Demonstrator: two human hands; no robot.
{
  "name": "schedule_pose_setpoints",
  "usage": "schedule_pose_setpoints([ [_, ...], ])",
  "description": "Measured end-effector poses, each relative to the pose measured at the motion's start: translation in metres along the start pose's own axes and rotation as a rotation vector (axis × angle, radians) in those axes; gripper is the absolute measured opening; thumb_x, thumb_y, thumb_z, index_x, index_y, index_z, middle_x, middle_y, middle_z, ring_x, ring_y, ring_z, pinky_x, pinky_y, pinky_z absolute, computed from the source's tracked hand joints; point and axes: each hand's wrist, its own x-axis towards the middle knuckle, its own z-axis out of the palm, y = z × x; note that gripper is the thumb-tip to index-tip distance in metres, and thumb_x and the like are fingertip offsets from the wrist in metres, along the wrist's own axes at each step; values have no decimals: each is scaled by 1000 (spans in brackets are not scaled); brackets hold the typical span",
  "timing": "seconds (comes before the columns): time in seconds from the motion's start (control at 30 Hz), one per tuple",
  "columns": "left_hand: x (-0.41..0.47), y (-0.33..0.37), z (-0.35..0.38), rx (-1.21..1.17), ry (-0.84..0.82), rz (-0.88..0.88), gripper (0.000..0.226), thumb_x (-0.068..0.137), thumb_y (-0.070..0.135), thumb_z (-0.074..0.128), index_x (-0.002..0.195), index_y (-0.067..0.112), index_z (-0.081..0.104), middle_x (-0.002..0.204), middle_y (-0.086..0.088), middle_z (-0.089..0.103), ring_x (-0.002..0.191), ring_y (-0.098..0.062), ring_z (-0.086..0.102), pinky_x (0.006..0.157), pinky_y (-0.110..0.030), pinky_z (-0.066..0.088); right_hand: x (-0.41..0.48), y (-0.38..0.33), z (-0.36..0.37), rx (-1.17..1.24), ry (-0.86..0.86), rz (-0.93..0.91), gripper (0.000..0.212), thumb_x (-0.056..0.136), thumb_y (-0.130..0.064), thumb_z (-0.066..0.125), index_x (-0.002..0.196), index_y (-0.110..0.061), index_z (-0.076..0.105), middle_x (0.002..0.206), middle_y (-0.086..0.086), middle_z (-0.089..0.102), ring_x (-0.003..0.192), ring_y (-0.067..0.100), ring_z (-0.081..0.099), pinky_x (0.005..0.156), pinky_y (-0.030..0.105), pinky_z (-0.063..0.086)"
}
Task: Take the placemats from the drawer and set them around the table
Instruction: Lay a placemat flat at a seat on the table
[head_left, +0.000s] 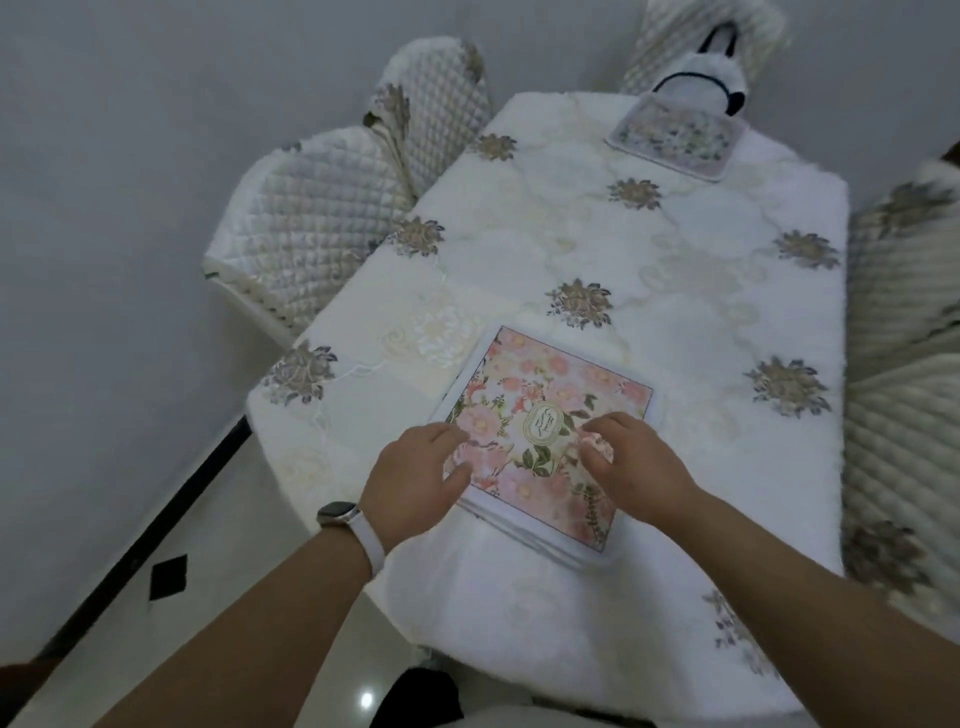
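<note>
Big table (519, 249), one placemat (675, 137) already down the far end, stack of placemats (540, 384) at the near end. Left hand (415, 467) and right hand (636, 462) rest loose-fingered on top of it, gripping nothing. I'd peel off just the top one tbh.

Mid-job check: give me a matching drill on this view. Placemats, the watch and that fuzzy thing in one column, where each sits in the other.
Things
1. pink placemat stack
2. pale placemat
3. watch
4. black-and-white fuzzy item

Places
A. on the left wrist
B. flat at the far end of the table
C. under the left hand and right hand
D. on the chair beyond the far end

Pairs: 1-C, 2-B, 3-A, 4-D
</note>
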Motion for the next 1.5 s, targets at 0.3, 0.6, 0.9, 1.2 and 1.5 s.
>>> schedule_pose_setpoints([
  [0.3, 83, -24, -2, -202, -134, -54, 41, 96, 32, 53, 135, 18, 54, 138, -5, 51, 124, -24, 48, 100, -37, 42, -10, 9, 15, 327, 110, 525, 48, 98, -39, 52, 140, -18, 48, 143, 6, 48, 117, 22, 55, 91, 31, 41],
  [0.6, 117, -15, 12, -565, -215, -465, 55, 97, 30, 54, 146, 11, 36, 147, -11, 42, 110, -21, 48, 86, -30, 35, -7, 22, 38, 717, 142, 770, 57, 98, -35, 55, 148, -14, 36, 144, 10, 45, 110, 21, 49, 89, 33, 39],
  [0.9, 127, -15, 19, -550, -125, -458, 45, 94, 20, 58, 135, 10, 44, 111, -5, 58, 83, -22, 58, 59, -26, 44, -5, 31, 46, 847, 276, 852, 54, 93, -25, 63, 142, -15, 43, 114, 5, 55, 95, 21, 55, 79, 32, 41],
  [1.2, 125, -16, 20, -595, -143, -492, 19, 94, 11, 55, 113, 12, 56, 100, -7, 64, 77, -20, 62, 59, -30, 50, 0, 29, 45, 926, 244, 843, 23, 90, -7, 58, 113, -13, 57, 97, 1, 62, 81, 16, 60, 65, 29, 48],
  [1.5, 114, -6, 6, -719, -144, -424, 20, 94, 13, 57, 114, 14, 57, 102, -5, 67, 85, -21, 67, 65, -31, 53, -18, 23, 21, 860, 313, 785, 16, 91, -6, 55, 106, -13, 57, 94, 3, 61, 77, 17, 57, 62, 29, 46],
])
